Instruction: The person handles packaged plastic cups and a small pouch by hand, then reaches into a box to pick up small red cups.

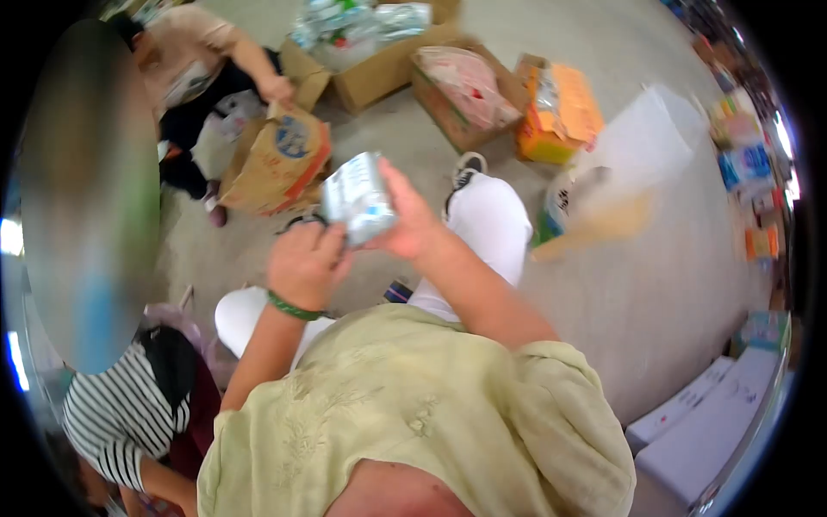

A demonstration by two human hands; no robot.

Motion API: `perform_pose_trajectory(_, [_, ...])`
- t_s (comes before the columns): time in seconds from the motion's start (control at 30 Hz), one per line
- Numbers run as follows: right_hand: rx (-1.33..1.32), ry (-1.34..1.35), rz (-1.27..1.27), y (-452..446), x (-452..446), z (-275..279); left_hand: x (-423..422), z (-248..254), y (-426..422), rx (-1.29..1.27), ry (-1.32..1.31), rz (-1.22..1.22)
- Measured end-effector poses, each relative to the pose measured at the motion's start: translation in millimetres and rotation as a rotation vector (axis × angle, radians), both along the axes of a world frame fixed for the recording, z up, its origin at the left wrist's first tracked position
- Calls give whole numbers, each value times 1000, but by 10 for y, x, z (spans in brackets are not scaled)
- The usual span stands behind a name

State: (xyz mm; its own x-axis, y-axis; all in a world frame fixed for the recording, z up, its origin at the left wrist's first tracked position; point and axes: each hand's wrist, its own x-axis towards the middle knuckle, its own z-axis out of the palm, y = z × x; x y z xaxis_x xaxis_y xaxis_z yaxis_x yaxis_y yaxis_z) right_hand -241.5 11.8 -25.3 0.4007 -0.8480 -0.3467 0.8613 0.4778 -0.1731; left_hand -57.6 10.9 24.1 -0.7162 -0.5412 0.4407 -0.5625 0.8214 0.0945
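A shiny silver packet (357, 198) with blurred printing is raised in front of my body. My right hand (412, 217) grips it along its right side, thumb up at the edge. At its lower left corner are the bent fingers of my left hand (306, 265), which wears a green bracelet (293, 306) at the wrist. The fingertips seem to pinch the packet's edge, partly hidden. Just beyond the left hand shows a dark curved thing (301, 222) that I cannot make out. Behind the packet stands a brown printed carton (280, 159), held at its top by another person's hand (276, 90).
Open cardboard boxes (370, 86) with bags stand ahead, beside an orange box (564, 116). A translucent plastic bag (642, 133) is on the right. White boxes (706, 405) lie lower right. A person in a striped top (129, 405) bends at lower left.
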Motion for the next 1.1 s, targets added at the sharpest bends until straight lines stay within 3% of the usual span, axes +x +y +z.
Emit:
perform_pose_trajectory(0.07, [-54, -79, -134, -40, 0, -134, -2, -24, 62, 36, -21, -46])
perform_pose_trajectory(0.13, [-94, 29, -141, 24, -75, -6, 110, -13, 107, 89, -18, -8])
perform_pose_trajectory(0.2, [-107, 81, -210, 38, -173, 12, 190, 37, 135, 424, 239, 56])
perform_pose_trajectory(0.23, [-120, 87, -177, 37, -216, 47, 288, 22, 135, 608, 225, 211])
perform_pose_trajectory(0.27, [-161, 134, -198, 42, -241, 89, 353, 2, 92, 586, 243, 238])
perform_pose_trajectory(0.33, [-181, 240, -205, 11, -294, 136, 505, -52, -79, 749, 438, 368])
perform_pose_trajectory(0.37, [-162, 307, -194, 5, -298, 131, 538, -140, -197, 714, 588, 337])
perform_pose_trajectory(0.5, [-187, 432, -36, -15, -48, 103, 456, 300, -560, 794, 1179, 234])
perform_pose_trajectory(0.53, [-187, 468, -1, -9, 28, 101, 428, 320, -662, 709, 1255, 172])
perform_pose_trajectory(0.6, [-171, 487, 8, 4, 207, 191, 362, 442, -697, 520, 1077, 108])
perform_pose_trajectory(0.63, [-136, 504, -20, 7, 261, 248, 277, 255, -718, 377, 945, 156])
perform_pose_trajectory(0.7, [-192, 495, -25, -4, 352, 365, 191, 208, -560, 492, 584, 270])
perform_pose_trajectory(0.8, [-184, 492, -66, 1, 353, 381, 51, -41, -318, 273, 676, 202])
perform_pose_trajectory(0.83, [-383, 535, -93, 43, 397, 390, 64, 5, -217, 287, 658, 214])
perform_pose_trajectory(1.1, [-308, 330, -313, -193, 83, 234, 357, -276, 102, 429, 392, -49])
